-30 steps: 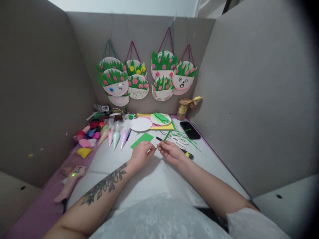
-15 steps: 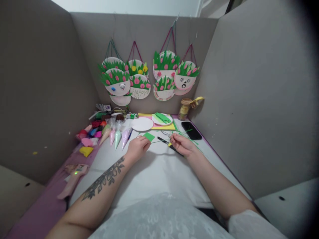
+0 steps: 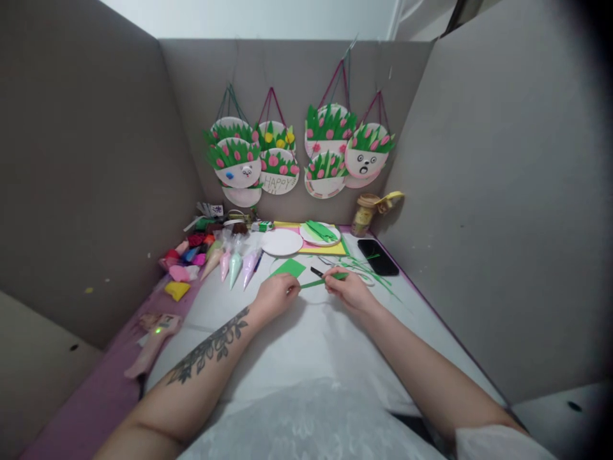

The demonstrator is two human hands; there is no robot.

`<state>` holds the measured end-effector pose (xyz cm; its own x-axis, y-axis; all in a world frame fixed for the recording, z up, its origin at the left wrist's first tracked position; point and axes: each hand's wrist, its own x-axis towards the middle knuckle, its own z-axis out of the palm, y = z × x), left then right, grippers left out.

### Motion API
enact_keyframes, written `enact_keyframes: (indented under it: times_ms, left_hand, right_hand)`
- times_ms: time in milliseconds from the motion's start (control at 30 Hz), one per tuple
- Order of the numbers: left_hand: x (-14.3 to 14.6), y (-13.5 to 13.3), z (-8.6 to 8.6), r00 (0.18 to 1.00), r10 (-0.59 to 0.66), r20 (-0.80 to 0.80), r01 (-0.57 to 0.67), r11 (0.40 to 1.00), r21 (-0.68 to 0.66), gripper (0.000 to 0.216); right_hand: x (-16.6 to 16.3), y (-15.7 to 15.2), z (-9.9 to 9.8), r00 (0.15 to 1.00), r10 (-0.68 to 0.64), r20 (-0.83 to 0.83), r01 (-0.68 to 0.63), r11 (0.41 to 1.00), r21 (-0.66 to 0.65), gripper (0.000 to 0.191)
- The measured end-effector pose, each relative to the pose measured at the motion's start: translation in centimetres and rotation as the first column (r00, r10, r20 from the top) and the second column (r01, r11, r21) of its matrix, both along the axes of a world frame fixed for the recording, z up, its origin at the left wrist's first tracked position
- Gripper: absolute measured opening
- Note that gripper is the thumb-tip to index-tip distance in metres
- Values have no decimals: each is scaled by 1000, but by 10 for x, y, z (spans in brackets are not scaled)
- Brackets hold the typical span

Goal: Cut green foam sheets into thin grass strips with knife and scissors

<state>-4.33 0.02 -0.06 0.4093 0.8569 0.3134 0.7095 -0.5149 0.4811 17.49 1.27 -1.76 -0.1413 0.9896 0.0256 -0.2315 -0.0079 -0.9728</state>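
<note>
My left hand is closed, its fingertips pinching one end of a narrow green paper strip. Toward its other end, the strip is pinched by my right hand, so it spans the gap between both hands just above the table. Right beyond my left fingers is a larger piece of green paper. The dark tip of a cutting tool pokes out beside my right fingertips; the rest of it is hidden behind the hand.
Green paper scraps lie to the right near a black phone. White paper plates, filled piping bags, colourful clay lumps and a pink glue gun surround the work area. Decorated plates hang on the grey partition.
The larger green paper has left my left fingers and lies beyond them. A green strip now stretches between my two hands. The whole view has shifted slightly.
</note>
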Motion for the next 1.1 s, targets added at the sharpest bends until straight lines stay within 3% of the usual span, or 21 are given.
enact_keyframes:
  times_ms: [133,200,367,467,533,733,867,1100]
  left_hand:
    - [-5,4,-1,1000,5,-20,-5,1000,7,18]
    - [-7,7,-2,1000,22,-15,-22,1000,17,18]
    - [-10,8,3,998,51,-40,-50,998,25,19]
    - [-12,7,9,994,75,-75,-72,997,41,19]
    - [-14,8,11,989,109,-99,-104,993,53,19]
    - [-16,12,5,980,149,-128,-149,989,13,19]
    - [-14,13,-2,982,116,-147,-117,993,5,20]
    - [-14,13,-4,972,124,-198,-127,992,-3,21]
  right_hand:
    - [11,10,-5,993,-104,55,103,995,5,36]
    - [19,14,-6,978,-128,167,121,991,54,31]
    - [29,16,-6,816,-182,548,50,967,248,13]
    - [34,17,-2,773,-240,587,54,947,316,12]
    - [39,20,0,783,-305,543,130,933,336,15]
    - [50,42,-1,825,-473,310,447,881,157,20]
    - [37,75,1,814,-474,337,502,865,4,13]
    - [9,162,29,755,-496,429,557,830,-20,9]
